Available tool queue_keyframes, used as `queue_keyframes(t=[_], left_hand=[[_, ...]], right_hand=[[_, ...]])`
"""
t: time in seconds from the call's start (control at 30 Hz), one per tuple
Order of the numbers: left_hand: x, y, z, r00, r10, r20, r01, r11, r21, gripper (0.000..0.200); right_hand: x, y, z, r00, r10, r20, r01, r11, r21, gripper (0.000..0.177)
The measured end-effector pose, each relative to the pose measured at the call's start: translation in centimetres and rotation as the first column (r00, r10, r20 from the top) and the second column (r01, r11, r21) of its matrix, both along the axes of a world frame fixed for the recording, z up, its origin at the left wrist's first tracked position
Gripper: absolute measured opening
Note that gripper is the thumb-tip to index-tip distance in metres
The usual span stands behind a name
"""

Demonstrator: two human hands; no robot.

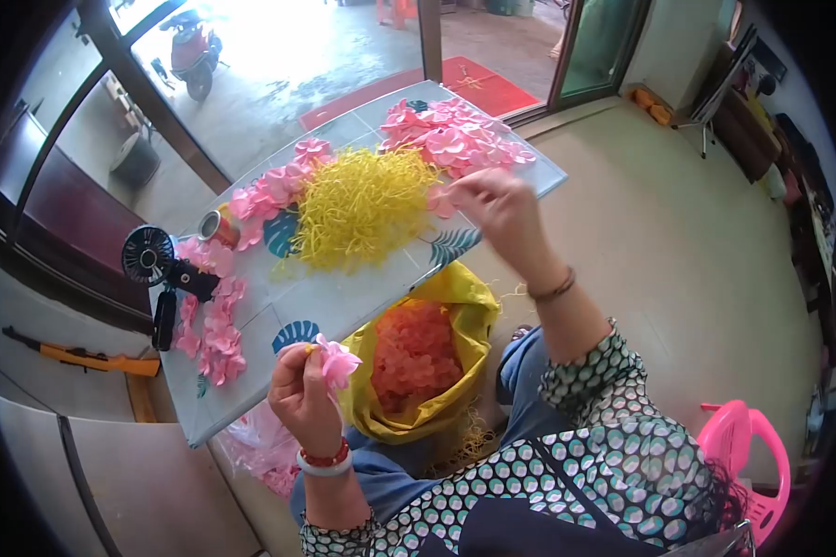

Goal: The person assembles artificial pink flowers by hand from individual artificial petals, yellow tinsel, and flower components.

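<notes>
A pink artificial flower (339,363) with a small yellow tip is pinched in my left hand (302,395), low at the table's near edge. My right hand (503,218), slightly blurred, reaches over the table's right side with its fingers closed. At its fingertips is a pink petal piece (443,200). Just left of that piece lies a heap of thin yellow stamen strands (362,209). Pink petal pieces are piled at the far right (455,135), and more run down the table's left side (221,334).
The pale table (260,320) also carries a small black fan (149,260) and a can (215,227). A yellow bag (478,316) of coral-pink petals (413,357) sits between my knees. Beside it is a clear bag (260,441). A pink chair (738,446) stands at right.
</notes>
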State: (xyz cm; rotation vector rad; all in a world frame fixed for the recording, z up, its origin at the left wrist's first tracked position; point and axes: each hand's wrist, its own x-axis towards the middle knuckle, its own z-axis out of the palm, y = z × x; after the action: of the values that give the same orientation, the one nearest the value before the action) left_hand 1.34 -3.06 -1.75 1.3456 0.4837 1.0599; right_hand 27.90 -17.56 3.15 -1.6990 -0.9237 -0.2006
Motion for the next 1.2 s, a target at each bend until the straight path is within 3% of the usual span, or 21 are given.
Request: queue_keyframes(t=[0.07,0.17,0.27,0.5,0.6,0.7,0.8,0.83,0.93,0.97,1.07,1.13,1.2], left_hand=[[0.0,-0.3,0.5,1.0,-0.008,-0.002,0.008,1.0,0.014,0.008],[0.2,-0.7,1.2,1.0,-0.015,-0.016,0.016,0.999,0.044,0.008],[0.3,-0.4,1.0,0.999,-0.037,-0.022,0.038,0.996,0.076,0.008],[0.4,-0.1,0.1,0.997,-0.049,-0.062,0.055,0.994,0.094,0.006],[0.5,-0.3,0.4,0.996,-0.076,-0.051,0.082,0.99,0.113,0.008],[0.7,-0.3,0.1,0.996,-0.083,-0.022,0.085,0.985,0.148,0.01],[0.7,-0.2,-0.1,0.998,-0.068,-0.002,0.068,0.991,0.112,0.011],[0.8,-0.4,0.1,0.998,-0.06,0.0,0.06,0.994,0.091,0.01],[1.1,-0.7,0.4,0.999,-0.045,0.007,0.045,0.996,0.077,0.008],[1.2,-0.7,0.5,0.999,-0.042,0.008,0.041,0.996,0.08,0.007],[0.8,-0.5,0.4,0.998,-0.058,-0.038,0.062,0.994,0.092,0.009],[0.8,-0.6,1.1,0.989,-0.014,-0.146,0.037,0.987,0.157,0.006],[0.9,-0.6,1.2,0.994,-0.036,-0.102,0.048,0.992,0.116,0.002]], right_hand=[[4.0,-2.8,-0.4,0.956,-0.234,-0.178,0.205,0.964,-0.169,0.01],[6.5,-5.7,-1.5,0.925,-0.379,-0.019,0.351,0.874,-0.336,0.017],[7.9,-5.7,-4.0,0.926,-0.362,0.106,0.375,0.857,-0.354,0.026],[9.1,-5.6,-6.1,0.924,-0.382,-0.022,0.333,0.831,-0.446,0.023],[8.6,-5.6,-5.3,0.895,-0.303,-0.329,0.23,0.943,-0.242,0.015],[8.8,-4.5,-5.0,0.898,-0.122,-0.424,0.226,0.952,0.205,0.008],[8.6,-2.9,-4.9,0.948,-0.274,-0.165,0.304,0.931,0.201,0.013],[6.7,-2.5,-3.3,0.932,-0.347,-0.106,0.351,0.936,0.026,0.016],[6.9,-0.5,-4.6,0.891,-0.207,0.404,0.26,0.962,-0.082,0.021],[6.8,-0.4,-5.2,0.93,-0.151,0.336,0.217,0.962,-0.168,0.029],[8.8,-2.2,-5.6,0.927,-0.199,0.319,0.227,0.972,-0.053,0.027],[11.5,-3.8,-5.8,0.828,-0.421,0.37,0.49,0.864,-0.114,0.028],[13.7,-4.4,-6.4,0.79,-0.389,0.474,0.477,0.875,-0.079,0.029]])
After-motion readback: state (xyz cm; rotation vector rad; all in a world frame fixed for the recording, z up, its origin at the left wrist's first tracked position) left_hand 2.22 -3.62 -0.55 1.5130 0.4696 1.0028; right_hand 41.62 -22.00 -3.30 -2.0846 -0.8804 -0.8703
